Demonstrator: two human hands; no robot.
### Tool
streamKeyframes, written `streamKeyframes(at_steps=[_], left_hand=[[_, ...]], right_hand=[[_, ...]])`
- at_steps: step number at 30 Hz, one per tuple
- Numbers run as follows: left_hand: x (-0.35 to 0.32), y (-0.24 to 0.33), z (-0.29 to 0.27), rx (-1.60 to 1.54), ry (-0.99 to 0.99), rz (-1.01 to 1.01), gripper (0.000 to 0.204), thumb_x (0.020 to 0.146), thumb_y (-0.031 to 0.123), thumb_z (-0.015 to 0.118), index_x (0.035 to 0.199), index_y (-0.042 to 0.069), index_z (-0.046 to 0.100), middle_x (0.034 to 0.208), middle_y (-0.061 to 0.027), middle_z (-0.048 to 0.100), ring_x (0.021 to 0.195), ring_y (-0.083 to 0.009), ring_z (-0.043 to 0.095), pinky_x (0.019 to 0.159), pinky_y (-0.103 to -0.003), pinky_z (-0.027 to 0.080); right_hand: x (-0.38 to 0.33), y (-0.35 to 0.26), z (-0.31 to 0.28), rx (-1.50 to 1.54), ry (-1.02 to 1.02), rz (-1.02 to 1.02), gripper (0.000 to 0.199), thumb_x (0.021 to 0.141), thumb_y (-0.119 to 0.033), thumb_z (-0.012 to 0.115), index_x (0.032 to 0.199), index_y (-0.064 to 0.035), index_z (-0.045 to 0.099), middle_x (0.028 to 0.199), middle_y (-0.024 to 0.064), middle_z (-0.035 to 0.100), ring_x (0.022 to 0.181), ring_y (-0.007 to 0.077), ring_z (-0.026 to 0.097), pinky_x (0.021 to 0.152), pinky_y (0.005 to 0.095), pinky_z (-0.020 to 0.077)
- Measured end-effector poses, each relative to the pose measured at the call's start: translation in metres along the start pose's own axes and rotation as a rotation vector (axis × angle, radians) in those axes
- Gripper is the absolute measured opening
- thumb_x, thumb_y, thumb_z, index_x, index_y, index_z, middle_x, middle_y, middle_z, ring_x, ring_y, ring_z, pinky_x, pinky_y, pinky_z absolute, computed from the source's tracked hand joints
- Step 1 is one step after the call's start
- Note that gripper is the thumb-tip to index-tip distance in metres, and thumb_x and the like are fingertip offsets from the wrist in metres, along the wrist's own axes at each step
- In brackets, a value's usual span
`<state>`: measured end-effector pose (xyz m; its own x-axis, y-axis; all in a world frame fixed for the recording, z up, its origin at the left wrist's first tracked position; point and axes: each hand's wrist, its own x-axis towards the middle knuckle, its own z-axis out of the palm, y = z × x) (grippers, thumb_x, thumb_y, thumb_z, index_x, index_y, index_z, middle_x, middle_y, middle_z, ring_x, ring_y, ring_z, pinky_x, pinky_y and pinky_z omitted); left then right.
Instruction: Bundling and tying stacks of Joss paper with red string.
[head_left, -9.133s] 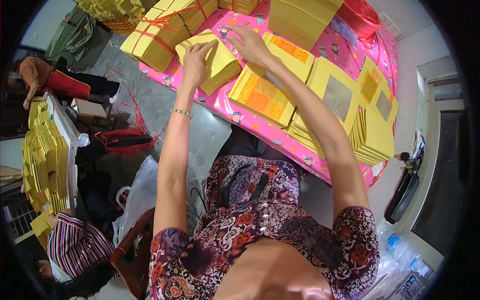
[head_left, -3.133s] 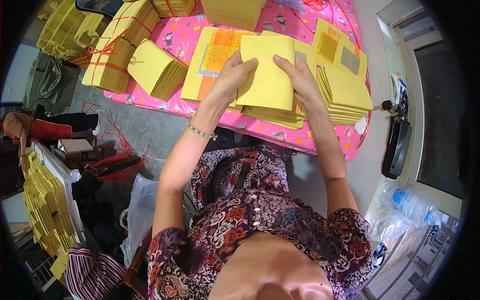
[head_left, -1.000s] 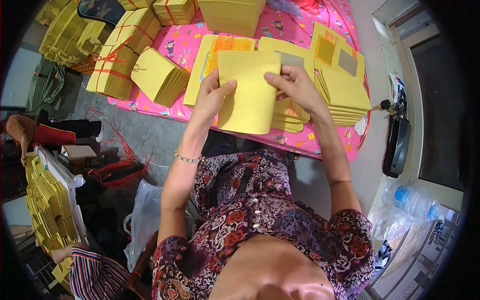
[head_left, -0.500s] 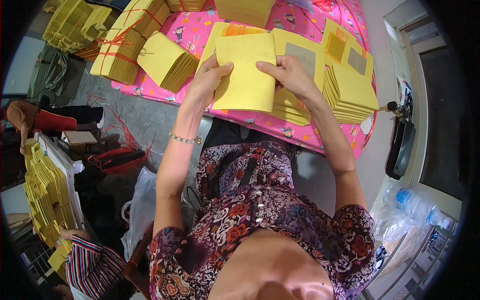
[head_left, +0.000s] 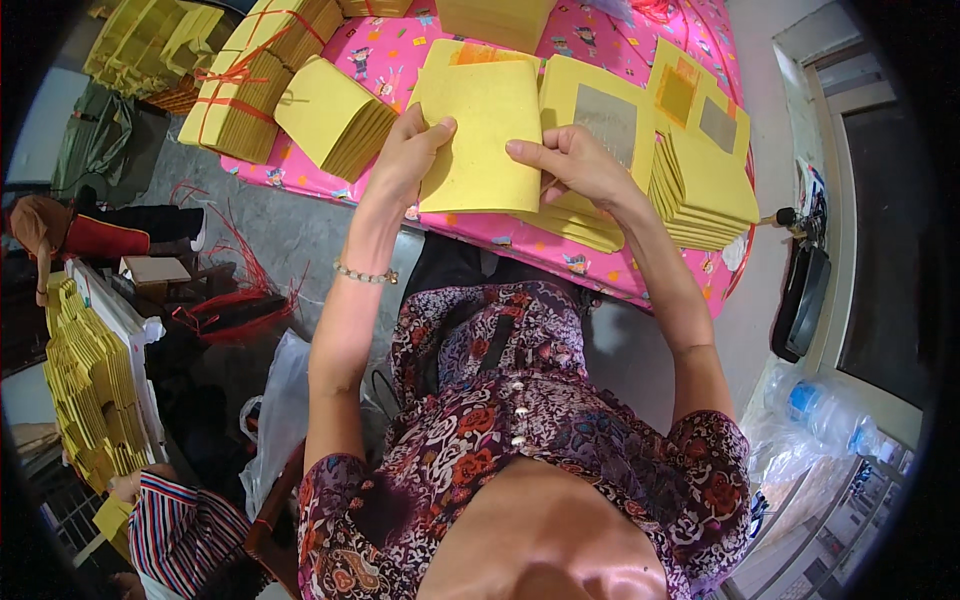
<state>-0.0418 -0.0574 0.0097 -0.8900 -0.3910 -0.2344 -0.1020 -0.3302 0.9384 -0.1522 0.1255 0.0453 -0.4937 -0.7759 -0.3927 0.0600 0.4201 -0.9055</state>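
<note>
Appeared a small home workshop for paper goods: pink patterned tablecloth [head_left: 640,30] loaded with yellow paper stacks [head_left: 705,190], tied bundles [head_left: 260,85] at far left, more yellow sheets [head_left: 90,390] racked at near left, bare concrete floor [head_left: 290,225].

Both hands, left hand [head_left: 405,160] and right hand [head_left: 570,165], raised, pinching.

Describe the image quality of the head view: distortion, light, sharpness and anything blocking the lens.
Head view: strong fisheye, with a black rim at the corners and the pink table's edge bowed. Light is even and soft, without harsh shadows. The left hand, right hand and yellow paper stack are fairly sharp. The person's own chest fills the bottom, soft and close.
</note>
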Motion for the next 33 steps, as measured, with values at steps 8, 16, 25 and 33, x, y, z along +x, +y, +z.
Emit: streamKeyframes(at_steps=[8,16,25,33], left_hand=[[-0.001,0.003,0.002,-0.071,0.02,0.037,0.026,0.091,0.007,0.05,0.113,-0.006,0.048,0.103,-0.0143,0.061,0.091,-0.0193,0.06,0.079,-0.031,0.049],[0.0,0.004,-0.003,-0.064,0.038,0.022,0.028,0.092,0.007,0.049,0.117,-0.006,0.046,0.106,-0.0145,0.06,0.094,-0.0197,0.06,0.082,-0.032,0.048],[-0.009,0.002,0.0,-0.052,0.079,0.249,0.035,0.091,0.004,0.047,0.125,-0.004,0.04,0.118,-0.0137,0.056,0.106,-0.0185,0.055,0.091,-0.032,0.042],[-0.04,-0.001,0.004,0.102,0.029,0.268,0.042,0.091,-0.001,0.042,0.131,-0.003,0.034,0.126,-0.0139,0.05,0.117,-0.0179,0.047,0.097,-0.031,0.037]], right_hand=[[0.001,0.006,0.004,0.0,-0.014,0.011,0.041,0.083,-0.039,0.067,0.087,0.0017,0.066,0.066,0.0018,0.062,0.051,0.006,0.055,0.045,0.019,0.0458],[-0.005,0.011,0.01,0.027,-0.043,-0.029,0.037,0.086,-0.034,0.064,0.093,0.0028,0.066,0.071,0.0019,0.064,0.054,0.0037,0.056,0.048,0.0167,0.048],[-0.005,0.014,0.009,0.053,-0.084,-0.023,0.029,0.087,-0.028,0.063,0.094,-0.0006,0.063,0.075,0.0003,0.064,0.061,0.0037,0.059,0.055,0.017,0.0491],[0.02,0.002,0.005,0.271,0.095,-0.191,0.026,0.091,-0.029,0.058,0.085,-0.0037,0.061,0.076,-0.0007,0.062,0.066,0.0042,0.058,0.059,0.0192,0.0488]])
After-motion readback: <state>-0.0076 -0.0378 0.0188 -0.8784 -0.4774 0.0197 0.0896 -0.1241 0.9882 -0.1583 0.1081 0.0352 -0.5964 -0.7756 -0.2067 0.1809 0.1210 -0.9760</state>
